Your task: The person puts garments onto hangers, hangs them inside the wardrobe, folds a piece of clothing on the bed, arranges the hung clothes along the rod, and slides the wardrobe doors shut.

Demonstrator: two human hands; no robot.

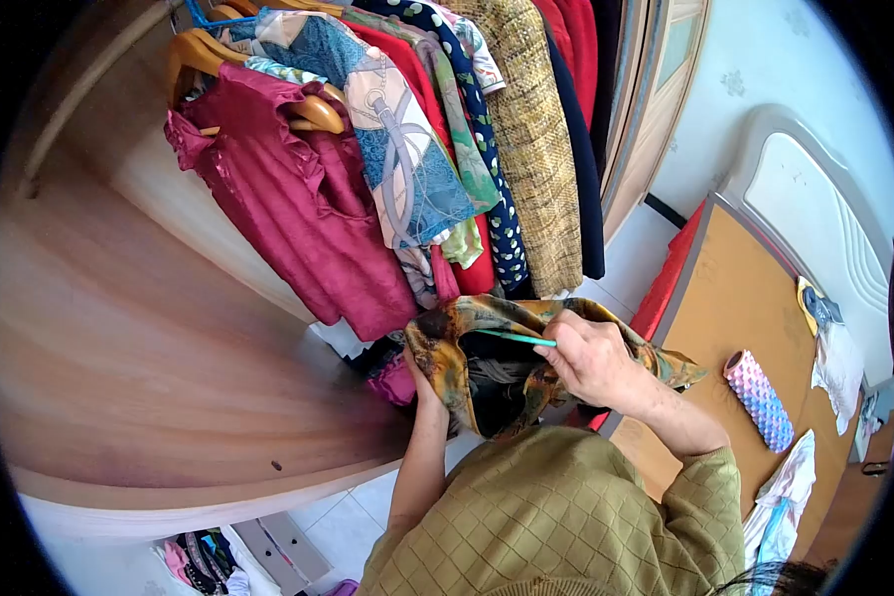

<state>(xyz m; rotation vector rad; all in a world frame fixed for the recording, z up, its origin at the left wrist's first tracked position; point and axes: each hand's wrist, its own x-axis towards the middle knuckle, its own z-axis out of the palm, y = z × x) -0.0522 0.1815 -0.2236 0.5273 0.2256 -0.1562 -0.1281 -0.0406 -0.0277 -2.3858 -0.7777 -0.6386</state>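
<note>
A brown, gold and green patterned garment (450,363) is held up in front of my chest, its dark opening facing me. My left hand (419,379) grips its left edge, with the fingers mostly hidden behind the cloth. Over the opening, my right hand (588,360) is closed on a thin teal clothes hanger (520,338); only a straight length of it shows, reaching into the garment. Just beyond hangs a magenta ruffled blouse (303,189) on a wooden hanger (201,58). Some dark and magenta cloth (395,380) lies low beside my left hand.
Several garments hang from the wardrobe rail (84,99), among them a gold tweed jacket (531,139). The curved wooden wardrobe wall (169,328) is close on the left. To the right stands a bed (735,288) with a spiky foam roller (760,399) and white cloths on it.
</note>
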